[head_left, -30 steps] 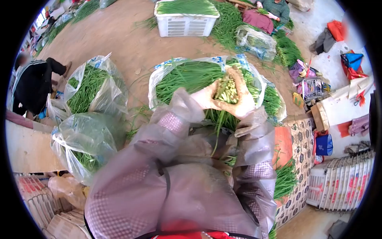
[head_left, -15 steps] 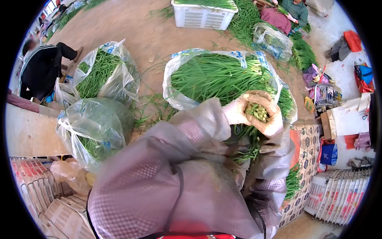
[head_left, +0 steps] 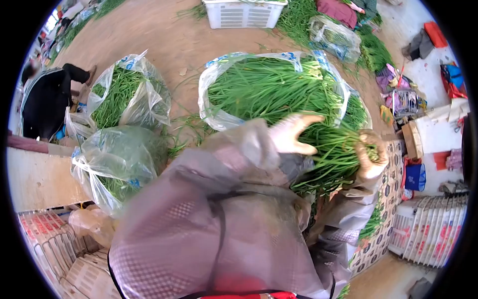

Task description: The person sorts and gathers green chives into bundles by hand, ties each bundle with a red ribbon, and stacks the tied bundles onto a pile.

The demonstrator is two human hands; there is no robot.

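Note:
My right hand [head_left: 374, 163] is wrapped round a bunch of chives [head_left: 334, 152] near its pale cut ends, and the long green leaves fan out to the left. My left hand [head_left: 291, 134] is open beside the leaves, thumb and fingers spread apart. Beyond both hands, a clear plastic bag [head_left: 207, 107] stands with its mouth wide, full of loose chives [head_left: 269, 89]. Both forearms are covered by translucent sleeves over checked cloth.
Two more plastic bags of greens, an open one [head_left: 152, 99] and a bulging one [head_left: 132, 149], stand at the left. A white crate [head_left: 244, 16] is at the back. One person [head_left: 45, 102] sits at far left; stacked crates [head_left: 428, 231] are at right.
The bunch has gone from upright between both hands to lying sideways in my right hand, which moved right. My left hand has let go and opened. The view has shifted slightly.

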